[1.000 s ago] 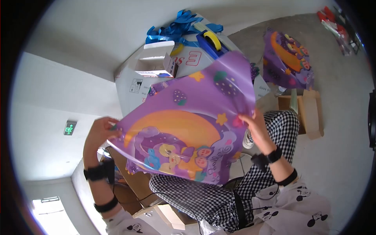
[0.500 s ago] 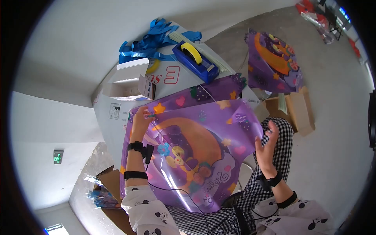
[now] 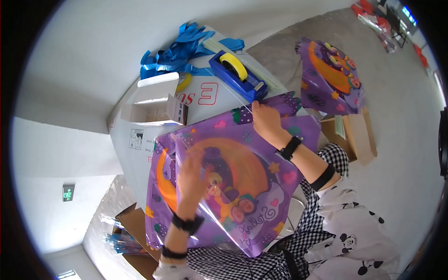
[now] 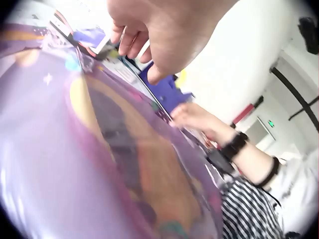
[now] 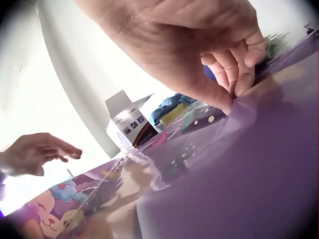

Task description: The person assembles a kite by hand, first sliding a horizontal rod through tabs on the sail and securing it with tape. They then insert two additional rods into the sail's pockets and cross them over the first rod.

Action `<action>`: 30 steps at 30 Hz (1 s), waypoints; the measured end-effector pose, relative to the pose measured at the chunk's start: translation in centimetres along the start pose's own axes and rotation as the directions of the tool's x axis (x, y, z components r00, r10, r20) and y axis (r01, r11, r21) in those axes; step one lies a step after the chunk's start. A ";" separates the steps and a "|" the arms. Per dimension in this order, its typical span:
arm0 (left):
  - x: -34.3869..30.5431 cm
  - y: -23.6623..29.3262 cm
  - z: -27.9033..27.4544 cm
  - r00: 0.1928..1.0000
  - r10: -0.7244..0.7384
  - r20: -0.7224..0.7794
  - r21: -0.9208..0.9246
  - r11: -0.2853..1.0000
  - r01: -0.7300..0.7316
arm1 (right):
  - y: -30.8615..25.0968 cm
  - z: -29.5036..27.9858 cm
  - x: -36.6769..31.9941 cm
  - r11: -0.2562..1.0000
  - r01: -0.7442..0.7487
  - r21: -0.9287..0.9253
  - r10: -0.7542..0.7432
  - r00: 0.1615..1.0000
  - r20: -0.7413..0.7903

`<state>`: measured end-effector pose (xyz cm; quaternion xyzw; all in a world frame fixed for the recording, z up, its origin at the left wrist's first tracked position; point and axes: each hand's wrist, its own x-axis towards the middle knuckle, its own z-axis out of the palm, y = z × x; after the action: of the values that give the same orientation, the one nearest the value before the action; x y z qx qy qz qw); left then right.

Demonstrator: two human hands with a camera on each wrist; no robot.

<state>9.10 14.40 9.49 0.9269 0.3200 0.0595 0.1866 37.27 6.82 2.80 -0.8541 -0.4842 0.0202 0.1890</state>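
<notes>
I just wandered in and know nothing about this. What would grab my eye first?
Probably the large, glossy, purple cartoon-printed sheet spread across the foreground, its far edge pinched by the right hand while the blurred left hand hovers over it. Next comes the blue tape dispenser with its bright yellow roll, just beyond the right hand. Farther back, to the left, lies a tangled heap of shiny blue ribbon.

Surroundings, head view
You face a plain white wall (image 3: 88, 60); a smooth grey floor (image 3: 396, 144) extends to your right. Observe the rectangular green-lit sign (image 3: 68, 192) and bright window (image 3: 68, 275) at your left.
</notes>
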 end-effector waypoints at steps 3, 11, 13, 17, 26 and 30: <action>-5.1 4.6 1.1 0.995 0.090 0.047 -0.070 0.994 -0.086 | -0.2 0.3 0.2 0.993 0.102 -0.053 -0.106 0.992 -0.065; -5.0 5.5 -2.7 0.993 0.013 -0.119 -0.161 0.986 -0.032 | 1.1 -4.7 0.0 0.837 0.226 0.499 -0.054 0.941 -0.335; -3.1 4.4 -5.0 0.971 -0.003 -0.237 -0.058 0.998 -0.011 | 3.2 -6.3 0.2 0.883 0.087 0.462 0.037 0.967 -0.253; 5.0 -2.1 -10.8 0.903 -0.155 -0.401 -0.094 0.987 0.127 | 8.1 -7.9 2.0 0.952 -0.026 0.304 0.124 0.943 -0.307; 20.7 -16.8 -6.5 0.949 -0.317 0.011 0.371 0.882 0.290 | 12.3 -2.4 5.3 0.833 -0.190 0.519 0.251 0.967 -0.049; 21.6 -21.1 -2.6 0.977 -0.210 0.042 0.032 0.977 0.209 | 11.1 -2.6 5.1 0.832 -0.179 0.525 0.246 0.968 -0.060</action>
<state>13.48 43.85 3.60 0.8916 0.4124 0.0142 0.1863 49.63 5.13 2.20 -0.8201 -0.3503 0.1167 0.4372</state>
